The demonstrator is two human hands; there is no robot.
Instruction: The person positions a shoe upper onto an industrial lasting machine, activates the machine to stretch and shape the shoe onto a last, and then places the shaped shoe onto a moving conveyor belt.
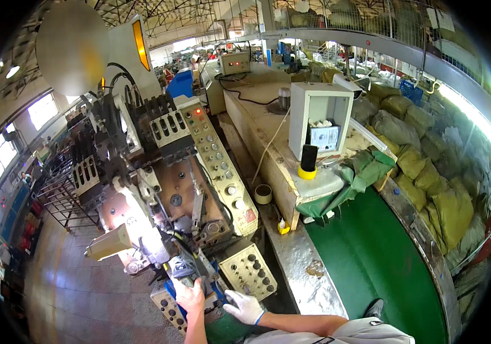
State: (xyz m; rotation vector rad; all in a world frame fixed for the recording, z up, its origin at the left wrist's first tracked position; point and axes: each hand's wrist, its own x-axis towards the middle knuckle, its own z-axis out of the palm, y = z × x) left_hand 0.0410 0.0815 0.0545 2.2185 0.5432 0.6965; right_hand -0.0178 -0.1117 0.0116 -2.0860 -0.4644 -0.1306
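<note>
Seems to hold the grey shoe-like piece (pixel 181 267) just far of the nearer left hand (pixel 191 296); can't tell about the right hand (pixel 245 308).

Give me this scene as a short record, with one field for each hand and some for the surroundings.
Left hand: bare, at a grey piece; grip unclear
Right hand: white-gloved, close to a blue part; contact unclear
Machine: large, with beige control panel, red light lit
Phone: dark, upright in yellow holder
Right side: green surface, stacked sacks
</note>
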